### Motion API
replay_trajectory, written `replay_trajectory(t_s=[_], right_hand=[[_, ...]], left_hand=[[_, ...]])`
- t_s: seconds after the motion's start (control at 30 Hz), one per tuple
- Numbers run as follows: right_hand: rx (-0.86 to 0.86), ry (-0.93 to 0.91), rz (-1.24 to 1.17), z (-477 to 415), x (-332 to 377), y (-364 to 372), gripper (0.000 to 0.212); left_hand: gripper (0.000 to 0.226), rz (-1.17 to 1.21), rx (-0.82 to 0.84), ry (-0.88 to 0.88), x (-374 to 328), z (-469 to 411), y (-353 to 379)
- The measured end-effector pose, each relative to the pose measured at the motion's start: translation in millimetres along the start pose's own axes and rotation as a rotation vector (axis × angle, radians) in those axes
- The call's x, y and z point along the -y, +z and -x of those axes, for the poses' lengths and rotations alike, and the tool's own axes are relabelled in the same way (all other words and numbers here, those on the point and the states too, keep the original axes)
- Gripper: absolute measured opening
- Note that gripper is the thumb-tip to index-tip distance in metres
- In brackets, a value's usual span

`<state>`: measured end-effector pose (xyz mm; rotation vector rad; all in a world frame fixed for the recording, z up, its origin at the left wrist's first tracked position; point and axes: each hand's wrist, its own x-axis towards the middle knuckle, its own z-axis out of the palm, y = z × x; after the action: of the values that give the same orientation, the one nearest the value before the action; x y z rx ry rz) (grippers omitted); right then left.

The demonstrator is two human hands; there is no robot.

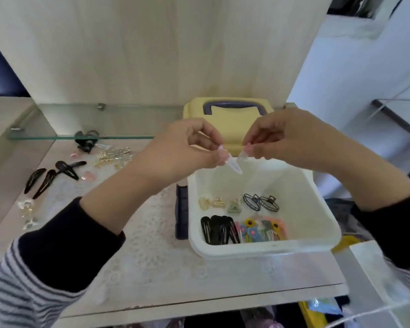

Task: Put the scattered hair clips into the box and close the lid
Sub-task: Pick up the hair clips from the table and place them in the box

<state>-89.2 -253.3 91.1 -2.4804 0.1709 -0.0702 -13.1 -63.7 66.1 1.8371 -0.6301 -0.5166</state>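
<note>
L hand and R hand hover over the back rim of the open white box, clear of its walls. L fingers pinch a pale clip; R fingers pinch a clear clip. Yellow lid stands upright behind. Sorted clips line the box's front wall. Box sits near table R edge. Black snap clips and gold clips lie scattered at L, by glass shelf.
</note>
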Motion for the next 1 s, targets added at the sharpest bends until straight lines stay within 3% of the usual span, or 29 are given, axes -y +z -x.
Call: replay_trajectory(t_s=[0.2, 0.47, 0.73, 1.0], right_hand=[[0.308, 0.053, 0.232, 4.8, -25.8, -3.4, 0.004], [0.58, 0.081, 0.403, -1.5, -37.9, 14.1, 0.006], [0.764, 0.078, 0.438, -5.9, -51.1, 31.9, 0.012], [0.788, 0.073, 0.425, -4.6, -55.9, 42.7, 0.009]], left_hand=[[0.011, -0.234, 0.295, -0.057, 7.6, -20.2, 41.7], [0.016, -0.559, 0.567, -0.115, 36.1, -44.4, 77.6], [0.012, -0.646, 0.714, -0.167, 44.9, -51.2, 88.0], [0.018, -0.742, 0.67, -0.15, 41.8, -50.4, 89.0]])
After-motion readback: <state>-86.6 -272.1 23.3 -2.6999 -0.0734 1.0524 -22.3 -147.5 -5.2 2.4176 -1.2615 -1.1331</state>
